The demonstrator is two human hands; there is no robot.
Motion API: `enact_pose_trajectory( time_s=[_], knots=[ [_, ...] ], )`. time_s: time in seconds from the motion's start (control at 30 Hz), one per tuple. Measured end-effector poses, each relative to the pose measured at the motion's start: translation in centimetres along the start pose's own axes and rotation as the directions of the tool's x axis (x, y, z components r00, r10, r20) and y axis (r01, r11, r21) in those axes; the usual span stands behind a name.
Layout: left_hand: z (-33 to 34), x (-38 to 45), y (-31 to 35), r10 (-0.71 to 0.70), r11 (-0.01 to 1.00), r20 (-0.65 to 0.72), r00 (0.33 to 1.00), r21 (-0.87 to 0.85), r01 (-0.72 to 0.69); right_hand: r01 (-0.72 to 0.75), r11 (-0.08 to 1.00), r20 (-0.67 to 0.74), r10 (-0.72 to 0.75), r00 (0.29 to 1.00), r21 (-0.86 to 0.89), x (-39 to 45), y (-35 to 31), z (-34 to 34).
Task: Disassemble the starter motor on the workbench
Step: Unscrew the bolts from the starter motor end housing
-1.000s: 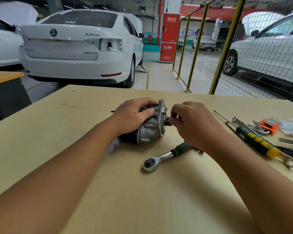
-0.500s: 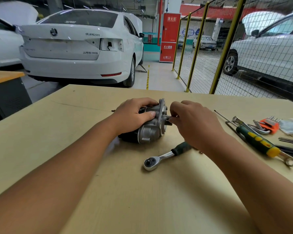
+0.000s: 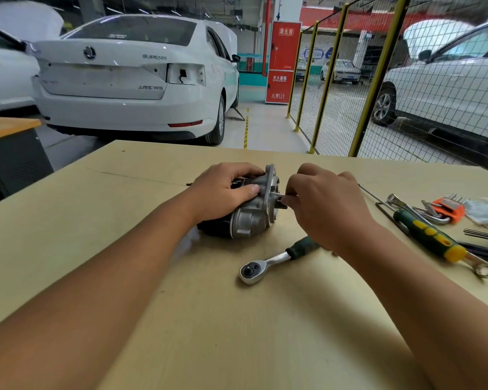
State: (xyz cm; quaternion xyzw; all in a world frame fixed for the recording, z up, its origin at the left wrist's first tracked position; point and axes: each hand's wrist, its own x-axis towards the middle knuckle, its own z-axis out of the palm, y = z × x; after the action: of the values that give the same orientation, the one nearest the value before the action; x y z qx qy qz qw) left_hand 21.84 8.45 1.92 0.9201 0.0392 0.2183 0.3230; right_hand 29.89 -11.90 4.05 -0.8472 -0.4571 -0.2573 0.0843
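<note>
The starter motor [image 3: 251,218] lies on its side on the wooden workbench [image 3: 237,319], silver nose housing and flange facing right, black body to the left. My left hand [image 3: 223,192] clamps over the top of the motor, thumb on the silver housing. My right hand [image 3: 321,204] sits just right of the flange, its fingertips pinching a thin silver bolt or tool shaft [image 3: 278,195] that sticks out of the flange. Which of the two it is, I cannot tell.
A ratchet wrench [image 3: 268,261] with a dark green grip lies below the motor. At the right lie a green-yellow handled tool [image 3: 428,237], spanners [image 3: 417,209], an orange hex key set [image 3: 448,205] and black keys. A wire fence and parked white cars stand beyond the bench.
My right hand has shifted slightly at the flange, fingers still on the thin shaft. The motor and my left hand stay where they were.
</note>
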Motion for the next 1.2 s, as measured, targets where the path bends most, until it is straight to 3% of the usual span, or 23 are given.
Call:
enact_pose_trajectory(
  time_s=[0.1,0.3,0.4,0.7,1.2],
  knots=[
    [-0.1,0.1,-0.1,0.004,1.000,0.001,1.000,-0.015,-0.004,-0.010,1.000,-0.014,0.010,1.000,0.022,0.1,0.0,0.0],
    [0.1,0.1,0.0,0.018,0.996,-0.034,0.999,-0.090,-0.021,0.019,0.969,-0.031,-0.012,0.999,0.247,0.1,0.3,0.0],
    [0.1,0.1,0.1,0.020,0.997,-0.041,0.999,-0.075,-0.023,0.044,0.962,0.029,-0.054,0.998,0.269,0.2,0.8,0.3],
    [-0.1,-0.2,0.3,0.029,0.999,-0.020,0.999,-0.032,-0.030,0.017,1.000,0.026,-0.017,1.000,0.012,0.2,0.1,-0.3],
    [-0.4,-0.3,0.5,0.026,0.999,-0.002,1.000,-0.041,-0.026,-0.031,0.994,-0.002,0.031,1.000,0.109,0.4,0.2,0.1]
  ],
)
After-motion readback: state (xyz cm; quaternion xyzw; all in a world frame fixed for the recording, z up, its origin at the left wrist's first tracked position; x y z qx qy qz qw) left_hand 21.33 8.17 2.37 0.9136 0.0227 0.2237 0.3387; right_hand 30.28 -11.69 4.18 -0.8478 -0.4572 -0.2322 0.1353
